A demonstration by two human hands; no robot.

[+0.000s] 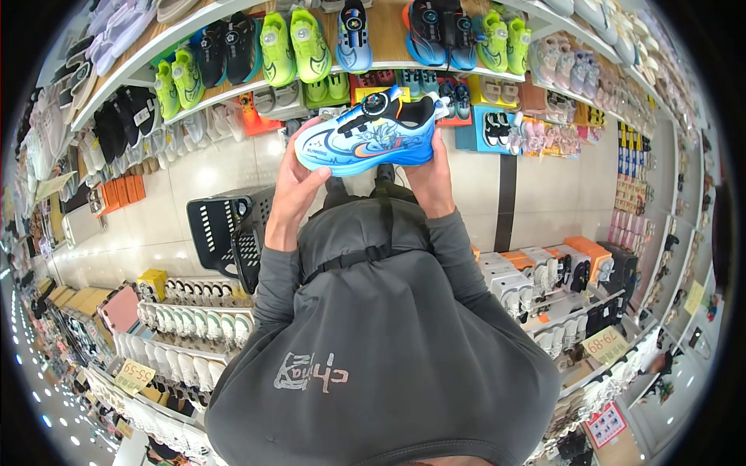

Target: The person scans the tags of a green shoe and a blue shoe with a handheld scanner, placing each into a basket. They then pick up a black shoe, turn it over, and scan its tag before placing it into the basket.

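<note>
A blue and white sneaker (pixel 369 142) with a black strap, a round dial and a printed cartoon figure is held up sideways in front of my body. My left hand (pixel 296 177) grips its toe end, thumb along the near side of the sole. At the heel end, my right hand (pixel 432 177) has its fingers wrapped round the back of the shoe. Just beyond stands a shelf with lime green sneakers (pixel 311 48), black ones and a similar blue sneaker (pixel 354 39).
A black shopping basket (pixel 220 233) stands on the tiled floor (pixel 536 190) to my left. Shoe racks (pixel 194 325) surround me, with price signs (pixel 135 376) on them. Shoe boxes (pixel 466 138) and small shoes fill the lower level ahead. More boxed shoes (pixel 536 268) are behind me on the right.
</note>
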